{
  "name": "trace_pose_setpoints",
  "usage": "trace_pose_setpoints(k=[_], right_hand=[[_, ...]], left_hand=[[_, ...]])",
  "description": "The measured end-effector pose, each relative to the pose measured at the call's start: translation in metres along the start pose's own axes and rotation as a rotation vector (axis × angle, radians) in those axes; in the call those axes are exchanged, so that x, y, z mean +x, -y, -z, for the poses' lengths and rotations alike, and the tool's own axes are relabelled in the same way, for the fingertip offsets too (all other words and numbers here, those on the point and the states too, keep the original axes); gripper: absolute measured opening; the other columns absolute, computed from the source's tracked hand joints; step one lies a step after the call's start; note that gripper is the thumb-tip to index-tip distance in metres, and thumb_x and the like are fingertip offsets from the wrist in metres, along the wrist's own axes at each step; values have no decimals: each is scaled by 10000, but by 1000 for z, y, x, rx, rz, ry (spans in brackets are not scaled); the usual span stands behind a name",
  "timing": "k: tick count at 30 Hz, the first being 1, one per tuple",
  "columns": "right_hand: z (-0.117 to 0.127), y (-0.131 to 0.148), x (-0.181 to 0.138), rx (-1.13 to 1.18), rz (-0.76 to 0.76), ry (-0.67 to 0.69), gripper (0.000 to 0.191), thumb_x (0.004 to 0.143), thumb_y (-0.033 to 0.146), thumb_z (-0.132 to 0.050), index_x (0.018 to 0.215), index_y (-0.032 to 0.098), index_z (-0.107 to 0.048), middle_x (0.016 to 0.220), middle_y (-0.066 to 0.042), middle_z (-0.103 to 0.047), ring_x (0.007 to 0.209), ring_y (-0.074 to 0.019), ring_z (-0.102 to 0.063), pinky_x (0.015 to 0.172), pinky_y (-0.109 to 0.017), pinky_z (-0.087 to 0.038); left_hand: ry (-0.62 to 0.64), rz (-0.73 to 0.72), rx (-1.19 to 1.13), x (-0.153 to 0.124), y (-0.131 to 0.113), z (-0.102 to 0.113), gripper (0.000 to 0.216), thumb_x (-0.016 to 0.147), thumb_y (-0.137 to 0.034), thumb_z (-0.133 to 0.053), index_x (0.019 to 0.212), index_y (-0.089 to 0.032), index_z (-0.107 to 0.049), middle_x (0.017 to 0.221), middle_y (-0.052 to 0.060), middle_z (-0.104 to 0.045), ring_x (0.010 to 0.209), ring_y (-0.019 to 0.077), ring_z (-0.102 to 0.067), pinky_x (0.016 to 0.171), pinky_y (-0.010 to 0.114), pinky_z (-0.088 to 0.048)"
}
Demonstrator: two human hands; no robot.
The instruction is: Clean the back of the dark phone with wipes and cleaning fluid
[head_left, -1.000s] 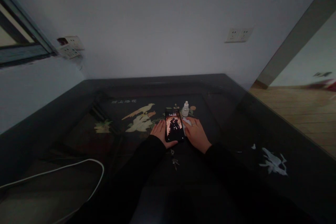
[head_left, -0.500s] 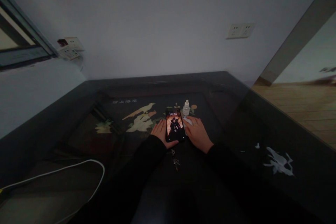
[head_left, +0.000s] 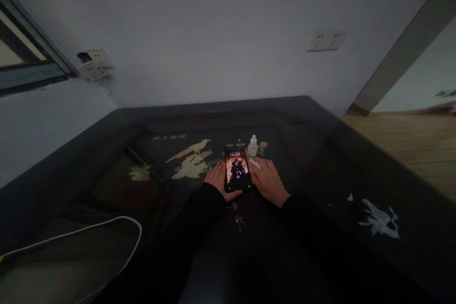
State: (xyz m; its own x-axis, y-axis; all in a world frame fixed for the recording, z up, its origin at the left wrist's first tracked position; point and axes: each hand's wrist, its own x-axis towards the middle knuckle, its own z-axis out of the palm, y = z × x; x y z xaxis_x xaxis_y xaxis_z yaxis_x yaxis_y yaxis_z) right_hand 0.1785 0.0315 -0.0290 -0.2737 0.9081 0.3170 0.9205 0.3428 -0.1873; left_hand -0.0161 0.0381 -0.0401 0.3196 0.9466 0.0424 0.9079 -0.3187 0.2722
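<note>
A black phone (head_left: 237, 175) with a lit screen lies on the dark glass table (head_left: 320, 161). My left hand (head_left: 218, 179) rests against its left side, thumb curled round the bottom edge. My right hand (head_left: 268, 181) lies flat just right of the phone, fingers stretched out, with a small white piece (head_left: 254, 164) under the fingertips; I cannot make out what it is. A small white dropper bottle (head_left: 252, 146) stands upright just beyond that hand. A bunch of keys (head_left: 236, 215) lies on the table between my wrists.
A white cable (head_left: 117, 221) loops over the table's near left. White scraps (head_left: 379, 221) lie at the right. The table is set into a wall corner, with sockets (head_left: 327, 39) on the wall behind. Wooden floor (head_left: 409, 137) shows at the right.
Both hands and the phone stay where they were. Only the view has shifted slightly.
</note>
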Motion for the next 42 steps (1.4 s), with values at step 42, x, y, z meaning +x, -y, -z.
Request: trace_pose_setpoints(k=[42], right_hand=[[-2, -3, 2, 10, 27, -5, 416, 834, 219, -399, 1244, 230, -475, 1214, -114, -474, 1109, -267, -391, 945, -463, -282]], left_hand=[[0, -21, -36, 0, 5, -1, 1082, 550, -682, -527, 1346, -8, -238, 1412, 187, -267, 1320, 295, -205, 1085, 447, -179]])
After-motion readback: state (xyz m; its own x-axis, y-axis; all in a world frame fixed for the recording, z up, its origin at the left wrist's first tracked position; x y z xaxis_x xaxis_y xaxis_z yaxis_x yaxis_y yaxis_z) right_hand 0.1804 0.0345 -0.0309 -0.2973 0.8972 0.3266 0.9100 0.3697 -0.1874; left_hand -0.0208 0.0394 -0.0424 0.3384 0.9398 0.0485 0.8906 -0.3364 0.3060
